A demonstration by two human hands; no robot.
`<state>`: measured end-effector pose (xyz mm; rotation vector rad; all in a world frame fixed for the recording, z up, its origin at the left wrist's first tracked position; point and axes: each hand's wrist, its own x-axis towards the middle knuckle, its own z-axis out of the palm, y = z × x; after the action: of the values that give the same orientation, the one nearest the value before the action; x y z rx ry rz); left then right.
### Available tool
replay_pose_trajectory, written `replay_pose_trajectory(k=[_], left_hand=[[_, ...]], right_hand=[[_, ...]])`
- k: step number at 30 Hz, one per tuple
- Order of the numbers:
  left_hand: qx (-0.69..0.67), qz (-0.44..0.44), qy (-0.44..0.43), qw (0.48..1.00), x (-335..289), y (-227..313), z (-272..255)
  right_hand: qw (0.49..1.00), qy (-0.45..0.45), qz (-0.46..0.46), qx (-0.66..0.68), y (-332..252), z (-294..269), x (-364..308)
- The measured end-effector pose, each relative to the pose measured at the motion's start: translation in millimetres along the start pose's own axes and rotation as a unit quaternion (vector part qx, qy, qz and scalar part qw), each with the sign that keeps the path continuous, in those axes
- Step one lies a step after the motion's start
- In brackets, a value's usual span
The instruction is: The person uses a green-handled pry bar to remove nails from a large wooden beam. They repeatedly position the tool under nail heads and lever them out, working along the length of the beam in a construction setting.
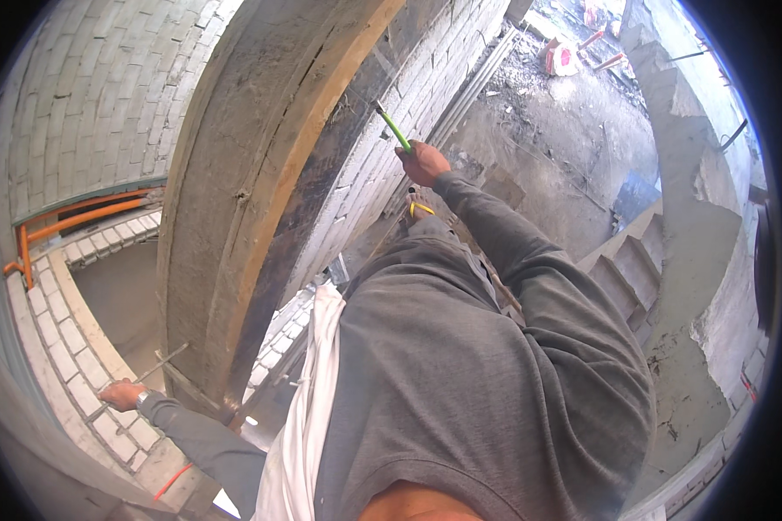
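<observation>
In my right hand (423, 163) is a thin green-handled tool (394, 129), perhaps a hammer, gripped at its lower end. Its small dark head points up and left toward the face of a tall concrete beam or column with a wooden edge board (297, 130). The fingers are wrapped around the handle. Far to the left, my left hand (123, 395) is against the white brick wall (65, 343), its fingers curled. A thin rod (167, 358) runs up to that hand; whether it is in the grip cannot be told.
Orange pipes (87, 217) run along the brickwork at left. Concrete steps (632, 265) and a rough grey wall (704, 260) stand at right. Rubble and a red-and-white bag (561, 59) lie on the floor far off. A white cloth (308, 382) hangs at my side.
</observation>
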<state>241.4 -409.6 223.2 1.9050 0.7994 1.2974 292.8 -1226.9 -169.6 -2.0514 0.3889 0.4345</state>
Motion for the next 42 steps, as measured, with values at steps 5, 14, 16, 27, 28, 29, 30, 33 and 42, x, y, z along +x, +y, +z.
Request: replay_pose_trajectory(k=[5, 14, 16, 27, 28, 29, 30, 33, 42], left_hand=[[-0.088, -0.032, -0.013, 0.996, -13, 7, 3], [-0.097, -0.037, 0.014, 0.994, -70, 54, 24], [-0.107, -0.037, 0.022, 0.993, -77, 61, 27], [-0.091, 0.000, 0.030, 0.995, -104, 83, 34], [-0.090, -0.001, 0.032, 0.995, -105, 85, 35], [-0.090, -0.003, 0.033, 0.995, -107, 86, 36], [-0.082, -0.016, 0.037, 0.996, -107, 88, 37], [-0.087, -0.027, 0.049, 0.995, -103, 85, 36], [0.287, 0.201, 0.033, 0.936, 13, -38, 4]], right_hand=[[0.999, 0.020, -0.016, 0.025, -27, 8, 10], [0.996, 0.051, 0.019, -0.064, -61, 6, 10], [0.995, 0.062, 0.020, -0.073, -64, 6, 6], [0.989, 0.124, 0.005, -0.081, -73, 17, 0], [0.988, 0.133, -0.001, -0.084, -75, 18, -2], [0.986, 0.140, 0.000, -0.089, -76, 19, -3], [0.985, 0.142, 0.004, -0.094, -77, 20, -3], [0.986, 0.146, 0.019, -0.077, -73, 25, -1], [0.996, 0.068, 0.056, 0.001, -33, 65, 47]])
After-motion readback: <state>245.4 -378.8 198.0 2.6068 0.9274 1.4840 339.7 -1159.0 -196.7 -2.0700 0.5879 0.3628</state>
